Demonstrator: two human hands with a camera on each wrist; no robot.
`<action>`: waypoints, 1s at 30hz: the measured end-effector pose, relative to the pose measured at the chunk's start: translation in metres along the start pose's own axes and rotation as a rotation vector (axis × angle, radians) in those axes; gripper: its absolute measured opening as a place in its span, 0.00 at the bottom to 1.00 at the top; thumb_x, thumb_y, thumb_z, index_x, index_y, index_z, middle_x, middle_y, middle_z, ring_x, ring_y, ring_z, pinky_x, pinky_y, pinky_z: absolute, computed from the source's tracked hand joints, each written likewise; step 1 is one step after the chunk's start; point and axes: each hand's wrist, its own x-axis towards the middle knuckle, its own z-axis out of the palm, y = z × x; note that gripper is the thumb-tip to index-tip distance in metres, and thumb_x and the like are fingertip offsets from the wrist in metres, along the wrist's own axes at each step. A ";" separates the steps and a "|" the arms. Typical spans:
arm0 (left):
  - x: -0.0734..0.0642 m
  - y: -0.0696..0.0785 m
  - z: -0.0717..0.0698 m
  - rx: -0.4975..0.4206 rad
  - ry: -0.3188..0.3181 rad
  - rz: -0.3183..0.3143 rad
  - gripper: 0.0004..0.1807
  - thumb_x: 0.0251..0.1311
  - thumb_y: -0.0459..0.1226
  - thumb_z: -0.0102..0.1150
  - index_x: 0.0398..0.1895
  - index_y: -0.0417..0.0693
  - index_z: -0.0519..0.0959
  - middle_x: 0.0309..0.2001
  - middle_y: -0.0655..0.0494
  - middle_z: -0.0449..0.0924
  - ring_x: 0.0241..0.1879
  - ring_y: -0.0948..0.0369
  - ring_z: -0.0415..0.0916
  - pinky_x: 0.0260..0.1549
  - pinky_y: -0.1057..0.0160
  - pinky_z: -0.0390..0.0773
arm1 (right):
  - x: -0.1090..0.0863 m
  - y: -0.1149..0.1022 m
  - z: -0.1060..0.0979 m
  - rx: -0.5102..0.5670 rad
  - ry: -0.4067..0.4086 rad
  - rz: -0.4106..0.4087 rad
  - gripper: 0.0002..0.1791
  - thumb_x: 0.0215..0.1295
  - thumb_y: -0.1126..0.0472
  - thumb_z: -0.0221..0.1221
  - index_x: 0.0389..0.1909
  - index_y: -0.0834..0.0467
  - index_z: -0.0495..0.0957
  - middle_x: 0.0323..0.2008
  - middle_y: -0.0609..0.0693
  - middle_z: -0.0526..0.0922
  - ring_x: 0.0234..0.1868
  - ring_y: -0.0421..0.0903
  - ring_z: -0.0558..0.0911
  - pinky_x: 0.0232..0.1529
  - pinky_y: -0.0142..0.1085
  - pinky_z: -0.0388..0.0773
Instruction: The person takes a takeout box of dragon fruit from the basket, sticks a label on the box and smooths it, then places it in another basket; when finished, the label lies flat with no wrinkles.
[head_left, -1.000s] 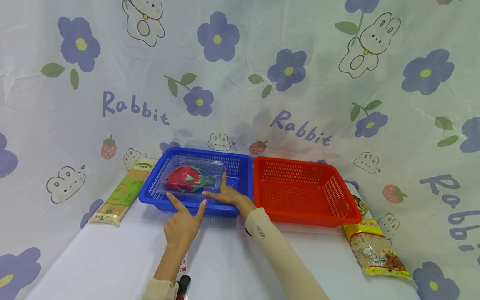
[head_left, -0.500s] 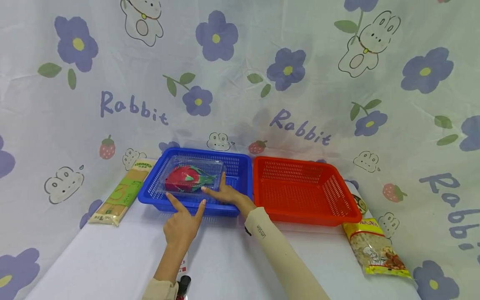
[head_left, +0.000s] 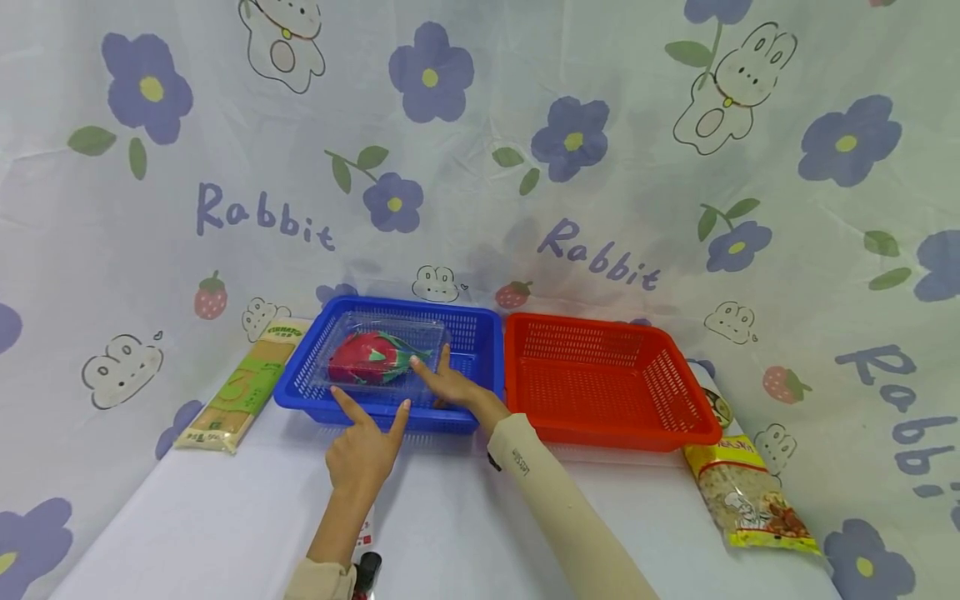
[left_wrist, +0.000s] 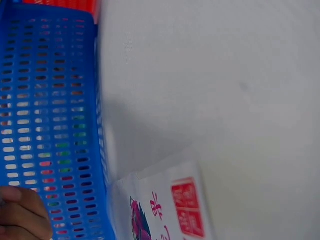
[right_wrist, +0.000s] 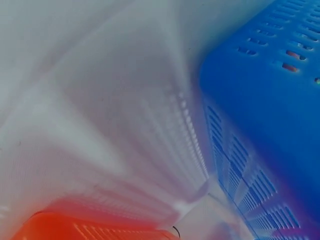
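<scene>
A clear lidded plastic box (head_left: pixel 352 387) with a red-and-green dragon fruit (head_left: pixel 367 357) inside sits in the blue basket (head_left: pixel 318 407). My left hand (head_left: pixel 362 454) reaches over the basket's front rim. Its index finger points straight to the box's front left corner, the thumb stands apart, and the remaining fingers are curled in. From the right comes my right hand (head_left: pixel 453 386), its thumb lying over the box's front right part and its straight index finger along the right side. In the left wrist view, curled fingers of my left hand (left_wrist: pixel 25 215) lie against the basket's perforated wall (left_wrist: pixel 55 150).
A red basket (head_left: pixel 570 429) adjoins the blue one on the right. A packet of noodles (head_left: pixel 243 383) lies at the left, a yellow-ended food bag (head_left: pixel 746 492) at the right. Near my left sleeve are a black-capped item (head_left: pixel 367 571) and a printed white packet (left_wrist: pixel 170 205).
My right thumb has lifted from the box's front edge and moved up over its lid. The left hand and the box have stayed in place.
</scene>
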 end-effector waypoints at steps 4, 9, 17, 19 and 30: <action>0.000 0.000 0.000 0.001 -0.002 0.001 0.68 0.56 0.80 0.25 0.72 0.33 0.17 0.08 0.49 0.67 0.09 0.55 0.66 0.08 0.61 0.62 | -0.001 -0.003 0.000 0.044 0.007 -0.009 0.58 0.67 0.22 0.36 0.75 0.54 0.15 0.51 0.67 0.83 0.39 0.54 0.88 0.65 0.50 0.69; 0.000 0.000 -0.001 -0.001 -0.015 -0.002 0.68 0.55 0.80 0.24 0.72 0.33 0.17 0.09 0.49 0.68 0.10 0.55 0.67 0.09 0.61 0.62 | 0.001 -0.004 0.001 0.096 0.021 -0.023 0.57 0.69 0.25 0.37 0.76 0.55 0.16 0.52 0.68 0.82 0.38 0.55 0.89 0.64 0.48 0.72; 0.001 0.000 -0.001 -0.005 -0.017 -0.002 0.68 0.56 0.80 0.25 0.72 0.34 0.17 0.08 0.49 0.68 0.09 0.55 0.67 0.09 0.61 0.63 | 0.004 -0.004 0.001 0.100 0.044 -0.020 0.55 0.71 0.27 0.38 0.76 0.57 0.18 0.40 0.66 0.86 0.36 0.55 0.89 0.68 0.48 0.67; 0.001 -0.001 -0.001 0.001 -0.014 -0.001 0.67 0.56 0.79 0.24 0.72 0.33 0.17 0.08 0.49 0.68 0.09 0.55 0.67 0.09 0.61 0.62 | 0.005 -0.005 0.001 0.100 0.050 -0.020 0.55 0.71 0.28 0.38 0.77 0.57 0.19 0.41 0.66 0.86 0.37 0.55 0.89 0.69 0.49 0.64; 0.002 -0.002 0.001 -0.004 -0.040 -0.009 0.68 0.54 0.80 0.22 0.72 0.34 0.16 0.09 0.49 0.68 0.10 0.54 0.67 0.09 0.61 0.63 | 0.003 -0.009 0.002 0.134 0.078 0.022 0.50 0.75 0.35 0.41 0.77 0.52 0.19 0.55 0.66 0.81 0.39 0.56 0.88 0.71 0.51 0.61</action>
